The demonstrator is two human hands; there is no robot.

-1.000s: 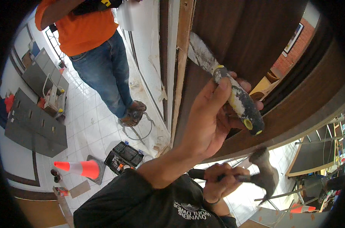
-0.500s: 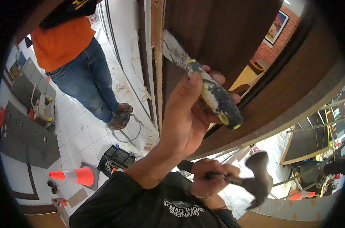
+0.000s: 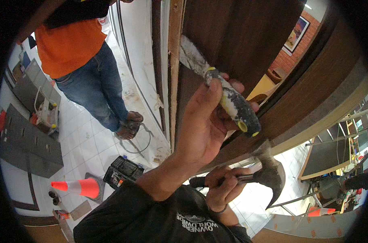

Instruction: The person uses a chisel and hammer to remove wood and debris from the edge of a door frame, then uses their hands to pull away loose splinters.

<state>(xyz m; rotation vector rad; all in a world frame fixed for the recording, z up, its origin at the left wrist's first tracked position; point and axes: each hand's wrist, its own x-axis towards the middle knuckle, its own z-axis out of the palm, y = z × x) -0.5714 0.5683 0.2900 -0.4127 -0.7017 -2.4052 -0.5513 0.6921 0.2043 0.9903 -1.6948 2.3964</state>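
My left hand (image 3: pixel 204 117) is closed round the black and yellow handle of a putty knife (image 3: pixel 234 107), which is caked with white residue. Its smeared blade slants up and left across the dark wooden panel (image 3: pixel 240 36). The blade's tip is beside a raw wood strip (image 3: pixel 175 60) along the panel's edge; whether they touch I cannot tell. Lower down, in front of my black shirt, my right hand (image 3: pixel 222 188) grips a claw hammer (image 3: pixel 271 172) by its shaft. The hammer's head is right of that hand, below the knife's handle, and partly blurred.
Left of the panel stands a person in an orange and black top and jeans (image 3: pixel 90 77). Below are an open black toolbox (image 3: pixel 123 170), a traffic cone (image 3: pixel 80 187) and grey cabinets (image 3: pixel 28 141). A curved wooden edge (image 3: pixel 313 109) runs along the right, with a ladder (image 3: pixel 338 139) beyond.
The hammer has swung slightly, its head now tilted higher beneath the knife's handle. My left hand and the knife have shifted a little right in view. The fingers of my right hand have loosened somewhat.
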